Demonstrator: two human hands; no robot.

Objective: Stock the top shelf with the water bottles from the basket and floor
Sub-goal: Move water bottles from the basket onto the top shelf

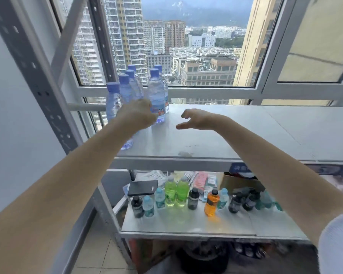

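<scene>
Several clear water bottles (127,89) with blue caps stand in two rows at the left end of the grey top shelf (216,135). My left hand (139,114) reaches into the group and its fingers curl round the lower part of the front bottle of the right row (156,93), which stands upright on the shelf. The nearest bottle of the left row (112,101) is partly hidden behind my left forearm. My right hand (196,119) hovers over the shelf just right of the bottles, fingers loosely curled, holding nothing.
A grey upright post (38,80) of the rack stands at the left, and a window frame (206,91) runs behind the shelf. The lower shelf (186,224) holds green, orange, dark and small blue-capped bottles, a black box and packets. Dark items sit underneath.
</scene>
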